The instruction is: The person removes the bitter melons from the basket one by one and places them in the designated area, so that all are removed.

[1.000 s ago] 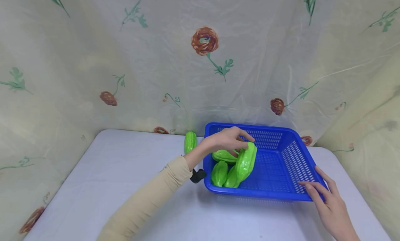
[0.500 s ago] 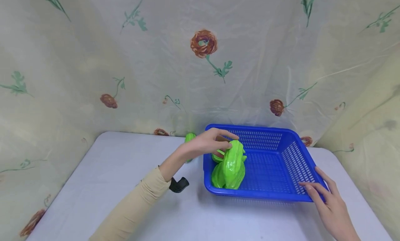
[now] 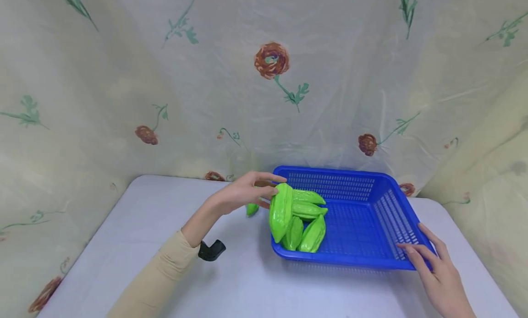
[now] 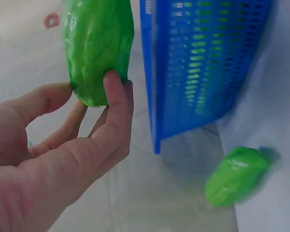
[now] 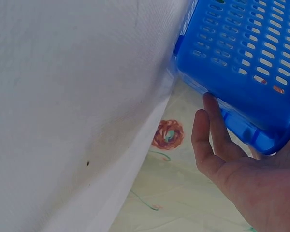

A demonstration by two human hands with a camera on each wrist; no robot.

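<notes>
My left hand (image 3: 243, 193) pinches one end of a shiny green ridged vegetable (image 3: 281, 212), which hangs over the left rim of a blue basket (image 3: 350, 260). The left wrist view shows the thumb and fingers of that hand (image 4: 72, 150) around the end of the vegetable (image 4: 99, 48). Several more green vegetables (image 3: 312, 234) lie in the basket's left part. At the basket's front right corner, my right hand (image 3: 443, 276) holds the rim; in the right wrist view the hand (image 5: 251, 179) has fingers against the basket's outer side (image 5: 232, 82).
Another green vegetable (image 3: 251, 209) lies on the white table (image 3: 165, 208) left of the basket, partly hidden by my left hand. A black band-like piece (image 3: 212, 250) is beside my left wrist. A flower-patterned curtain (image 3: 206, 89) stands behind the table.
My left hand has moved left with the held vegetable, from above the basket's inside to its left rim. The vegetables lying inside show more fully. My right hand keeps its place on the rim.
</notes>
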